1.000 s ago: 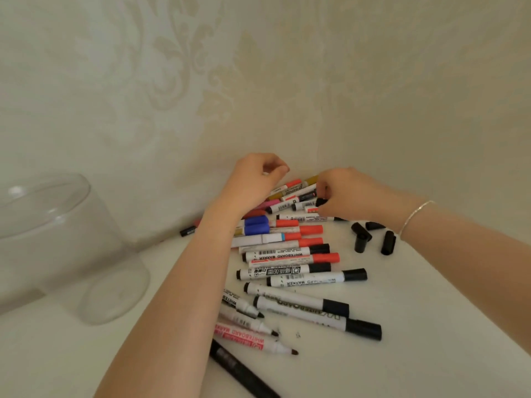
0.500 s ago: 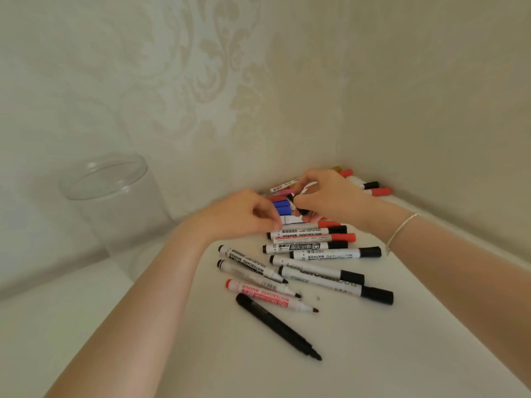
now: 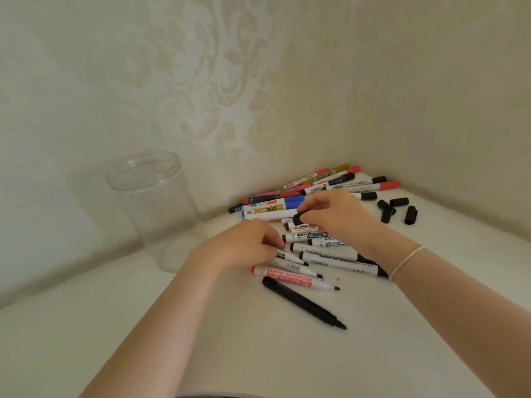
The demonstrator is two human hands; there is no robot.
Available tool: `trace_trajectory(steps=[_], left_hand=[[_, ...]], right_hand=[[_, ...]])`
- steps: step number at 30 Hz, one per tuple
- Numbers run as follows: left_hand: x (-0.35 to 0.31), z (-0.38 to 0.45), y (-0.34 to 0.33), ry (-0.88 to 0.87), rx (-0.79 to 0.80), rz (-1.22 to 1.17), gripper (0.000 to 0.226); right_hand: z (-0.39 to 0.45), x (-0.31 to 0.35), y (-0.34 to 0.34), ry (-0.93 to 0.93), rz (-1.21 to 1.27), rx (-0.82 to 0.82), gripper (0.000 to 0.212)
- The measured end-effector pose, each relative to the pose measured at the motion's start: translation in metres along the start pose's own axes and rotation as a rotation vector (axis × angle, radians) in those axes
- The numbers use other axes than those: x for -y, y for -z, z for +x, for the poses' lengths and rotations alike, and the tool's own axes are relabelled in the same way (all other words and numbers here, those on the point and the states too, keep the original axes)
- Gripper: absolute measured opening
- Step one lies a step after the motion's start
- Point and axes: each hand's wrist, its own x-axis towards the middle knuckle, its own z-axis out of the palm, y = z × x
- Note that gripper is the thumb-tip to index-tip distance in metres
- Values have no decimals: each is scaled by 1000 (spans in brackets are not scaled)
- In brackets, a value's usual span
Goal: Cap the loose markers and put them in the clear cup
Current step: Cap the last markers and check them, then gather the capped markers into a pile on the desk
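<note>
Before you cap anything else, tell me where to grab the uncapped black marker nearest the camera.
Pinch the black marker at mid-barrel from above. It lies flat on the white surface, apart from the pile, its bare tip pointing lower right, so its long sides are open and fingers avoid the ink.

Patterned wallpaper (image 3: 218, 90) behind, plain wall (image 3: 448, 110) to the right, white tabletop (image 3: 258, 354) below, thin bracelet (image 3: 406, 261).

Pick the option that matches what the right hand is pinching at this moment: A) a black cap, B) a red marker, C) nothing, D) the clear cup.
A: the right hand pinches a small black cap between thumb and fingertips, above the pile of markers.
</note>
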Motion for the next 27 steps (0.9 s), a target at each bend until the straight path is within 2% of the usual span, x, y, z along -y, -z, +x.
trace_trajectory(steps=[5,15,19,27], left_hand=[[-1,-2,-2,-26,-9,-21,28],[5,-11,-5,-176,-78,-93,21],[-1,-12,-4,-194,-95,37,10],[-3,-11,-2,-212,-96,270,22]], right_hand=[[-4,-10,-2,-51,155,-96,10],[-8,-21,-11,-2,144,-148,6],[-9,-24,-13,16,178,-165,8],[-9,-27,-7,14,235,-186,11]])
